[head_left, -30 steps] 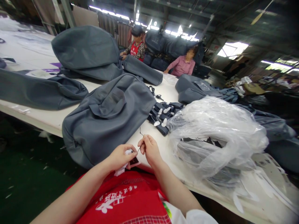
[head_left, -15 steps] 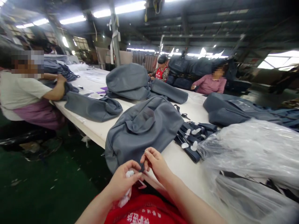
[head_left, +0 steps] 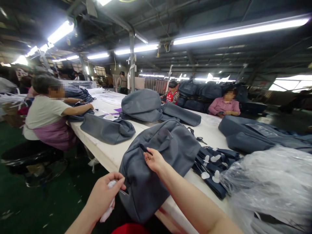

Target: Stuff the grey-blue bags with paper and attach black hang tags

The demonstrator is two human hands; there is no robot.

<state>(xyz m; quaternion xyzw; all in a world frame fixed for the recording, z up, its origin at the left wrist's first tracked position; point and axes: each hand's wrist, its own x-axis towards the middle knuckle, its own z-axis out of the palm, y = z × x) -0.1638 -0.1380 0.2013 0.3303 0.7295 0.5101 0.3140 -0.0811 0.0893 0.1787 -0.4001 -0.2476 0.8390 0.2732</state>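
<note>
Grey bag (head_left: 151, 191), soft and slumped, lies directly in front of us at the near corner of a white table (head_left: 115, 151), its lower end hanging past the edge. Our right hand (head_left: 154, 160) is over the upper part of the bag, thumb and fingers pinching a small dark strip (head_left: 143, 148) that points up and to the left; we cannot tell whether the strip touches the bag. Our left hand (head_left: 106, 191) is lower, just beside the bag's left side, fingers curled around a crumpled white piece (head_left: 106, 213). Something thin shows at its fingertips, too small for us to name.

To the right of the bag lie bundled dark straps (head_left: 214, 185) with white ties, and next to them a heap of clear plastic (head_left: 275, 175). Scissors (head_left: 201, 140) rest behind the straps. Beyond the bag we see a rounded grey bag (head_left: 141, 105) and, to its left, a long grey piece (head_left: 104, 128). A co-worker in a pale top and mauve apron (head_left: 51, 113) sits at our left; another in pink (head_left: 224, 105) is across the table.
</note>
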